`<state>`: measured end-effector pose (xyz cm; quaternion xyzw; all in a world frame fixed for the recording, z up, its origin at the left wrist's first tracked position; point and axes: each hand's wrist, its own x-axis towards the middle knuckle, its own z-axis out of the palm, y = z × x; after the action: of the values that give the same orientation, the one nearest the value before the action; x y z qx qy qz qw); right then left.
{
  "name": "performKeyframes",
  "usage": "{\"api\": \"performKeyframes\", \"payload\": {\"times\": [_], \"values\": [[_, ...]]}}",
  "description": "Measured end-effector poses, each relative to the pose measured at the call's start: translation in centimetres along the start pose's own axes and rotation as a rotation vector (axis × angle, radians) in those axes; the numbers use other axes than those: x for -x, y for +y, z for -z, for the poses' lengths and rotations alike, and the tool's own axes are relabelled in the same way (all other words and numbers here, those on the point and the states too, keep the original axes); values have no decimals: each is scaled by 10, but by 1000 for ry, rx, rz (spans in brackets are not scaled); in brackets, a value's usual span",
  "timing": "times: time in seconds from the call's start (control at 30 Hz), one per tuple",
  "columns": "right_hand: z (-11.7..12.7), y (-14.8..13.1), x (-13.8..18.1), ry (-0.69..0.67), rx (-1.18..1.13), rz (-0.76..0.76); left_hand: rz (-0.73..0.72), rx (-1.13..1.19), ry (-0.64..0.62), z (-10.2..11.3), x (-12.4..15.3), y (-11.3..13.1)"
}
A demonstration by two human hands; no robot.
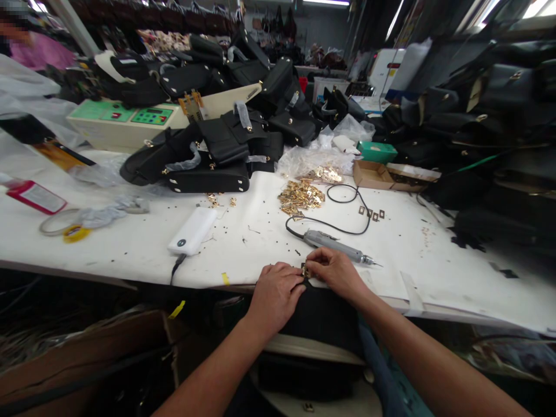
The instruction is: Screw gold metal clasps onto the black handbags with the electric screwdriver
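Note:
A black handbag (328,321) with a pale lining edge lies in my lap against the table's front edge. My left hand (275,295) is closed on the edge of its flap, fingertips beside a small gold-coloured metal clasp (305,271). From the other side my right hand (334,273) pinches this clasp between thumb and fingers. Part of the clasp is hidden by the fingertips. Just beyond my right hand, a grey electric screwdriver (332,244) rests on the white table (252,260), its bit pointing right.
Behind the screwdriver lie a heap of gold metal pieces (302,197) and several small rectangular plates (375,215). A white power bank (193,230) sits left. Black bags (208,179) are piled at the back, near an open cardboard box (373,175). A red-liquid bottle (37,197) lies far left.

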<state>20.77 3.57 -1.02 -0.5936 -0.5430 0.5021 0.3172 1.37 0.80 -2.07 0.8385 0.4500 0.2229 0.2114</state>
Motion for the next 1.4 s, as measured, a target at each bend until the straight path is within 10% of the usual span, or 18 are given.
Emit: {"api": "performKeyframes", "payload": {"times": [0.87, 1.4], "values": [[-3, 3, -11, 39, 351, 111, 35, -14, -61, 5, -4, 2], [23, 4, -4, -224, 429, 214, 55, 8, -55, 6, -4, 2]]}}
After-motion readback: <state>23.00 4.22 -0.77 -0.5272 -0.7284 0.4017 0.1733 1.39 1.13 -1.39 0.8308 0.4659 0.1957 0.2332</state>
